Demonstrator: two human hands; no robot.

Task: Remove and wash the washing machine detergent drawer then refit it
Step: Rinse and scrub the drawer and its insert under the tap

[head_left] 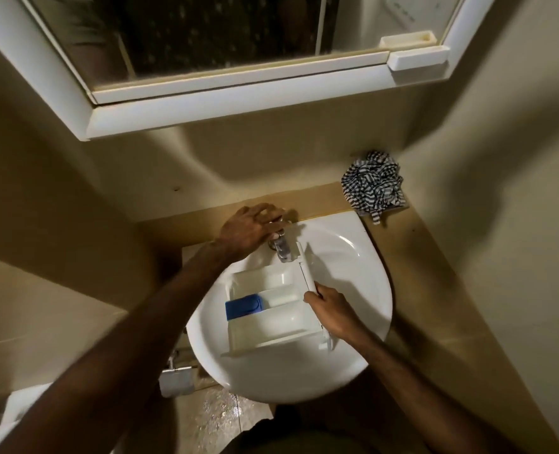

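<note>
drawer: the white detergent drawer (pixel 271 309) lay inside the round white sink (pixel 353 257), open side up, under the tap
drawer parts: it had three long boxes side by side, and a blue piece (pixel 242 307) sat in the middle box at the left end
drawer front: the flat white front panel (pixel 307 273) was on the right side of the drawer and pointed up toward the tap
left hand: the left hand (pixel 252 228) was on top of the shiny tap (pixel 281 249) at the back of the sink, fingers curled over the handle, holding it
right hand: the right hand (pixel 332 311) held the front panel of the drawer, with the fingers wrapped round its edge
hands: the two hands were apart, one on the tap and one on the drawer
water: i could not tell if water was coming out of the tap
cloth: a striped black and white cloth (pixel 371 185) was bunched up on the tan counter (pixel 419 257) behind the sink, at the right, well apart from the drawer
mirror cabinet: a white mirror cabinet (pixel 239 103) hung on the wall above the sink
floor: the floor (pixel 212 417) below the sink looked shiny and wet
paper holder: a metal paper holder (pixel 176 378) was on the wall low down, left of the sink
</note>
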